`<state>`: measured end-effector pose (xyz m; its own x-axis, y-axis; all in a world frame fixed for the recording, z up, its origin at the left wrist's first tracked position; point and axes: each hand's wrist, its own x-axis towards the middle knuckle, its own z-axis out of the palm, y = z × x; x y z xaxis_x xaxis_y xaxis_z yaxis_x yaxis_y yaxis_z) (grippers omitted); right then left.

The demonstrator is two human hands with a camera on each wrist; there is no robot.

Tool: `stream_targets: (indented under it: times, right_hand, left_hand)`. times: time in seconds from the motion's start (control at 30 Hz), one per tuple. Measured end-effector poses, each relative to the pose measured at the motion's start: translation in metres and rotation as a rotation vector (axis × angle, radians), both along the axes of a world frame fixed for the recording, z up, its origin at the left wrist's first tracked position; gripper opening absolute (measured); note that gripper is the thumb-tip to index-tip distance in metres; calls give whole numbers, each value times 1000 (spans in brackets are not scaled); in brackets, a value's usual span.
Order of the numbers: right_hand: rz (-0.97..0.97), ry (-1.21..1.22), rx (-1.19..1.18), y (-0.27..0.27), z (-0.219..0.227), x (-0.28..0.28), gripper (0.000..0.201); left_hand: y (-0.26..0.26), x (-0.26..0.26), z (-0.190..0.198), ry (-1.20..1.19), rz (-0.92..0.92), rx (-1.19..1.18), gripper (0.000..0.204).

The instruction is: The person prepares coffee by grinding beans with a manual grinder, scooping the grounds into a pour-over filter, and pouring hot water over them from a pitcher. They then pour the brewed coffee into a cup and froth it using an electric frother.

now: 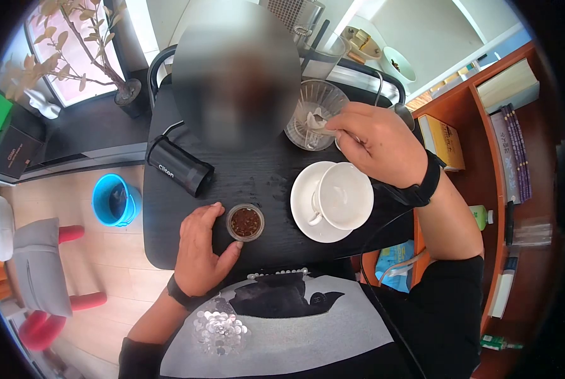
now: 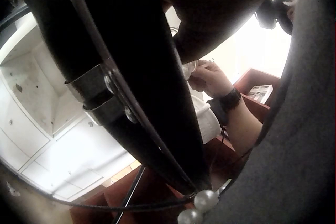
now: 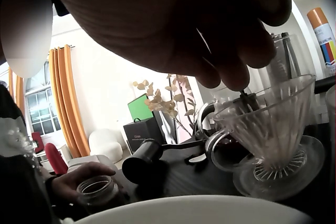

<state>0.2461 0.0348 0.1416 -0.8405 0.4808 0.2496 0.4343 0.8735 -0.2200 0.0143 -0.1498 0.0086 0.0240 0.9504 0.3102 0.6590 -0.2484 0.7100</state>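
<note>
My right hand point(image 1: 383, 142) pinches a small pale item point(image 1: 320, 124) over the clear ribbed glass vessel point(image 1: 330, 95); what it is, I cannot tell. In the right wrist view, dark fingers point(image 3: 231, 71) hang above that vessel point(image 3: 268, 124), which flares upward from a round foot. Flat on the table, my left hand point(image 1: 200, 252) has its index finger and thumb spread at the left side of a small glass jar point(image 1: 245, 222) of brown granules. A white cup point(image 1: 346, 196) stands on a white saucer point(image 1: 303, 211), below my right hand.
A black cylinder point(image 1: 178, 167) with a handle lies on the black table point(image 1: 257, 174) left of the jar. A large blurred patch hides the table's far part. The wooden bookshelf point(image 1: 472, 120) stands to the right; a blue bucket point(image 1: 129, 205) is on the floor at left.
</note>
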Motion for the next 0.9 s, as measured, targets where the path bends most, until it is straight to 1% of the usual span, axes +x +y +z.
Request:
stream_targets:
  times: [0.27, 0.33, 0.57, 0.63, 0.73, 0.9]
  right_hand:
    - [-22, -4, 41, -7, 0, 6, 14]
    - [-107, -5, 43, -12, 0, 8, 13]
    - [-116, -27, 95, -16, 1, 11, 13]
    - [-114, 19, 101, -17, 1, 12, 14]
    - [-131, 26, 73, -18, 0, 14, 15]
    - [-125, 57, 64, -19, 1, 15, 16]
  left_hand:
    - [0, 0, 0, 4, 6, 0, 64]
    - [0, 0, 0, 0, 3, -6, 64]
    - [0, 1, 1, 6, 8, -10, 63]
    - [0, 1, 0, -6, 3, -20, 62]
    - [0, 0, 0, 16, -6, -43, 66]
    - [-1, 0, -1, 20, -10, -38, 66]
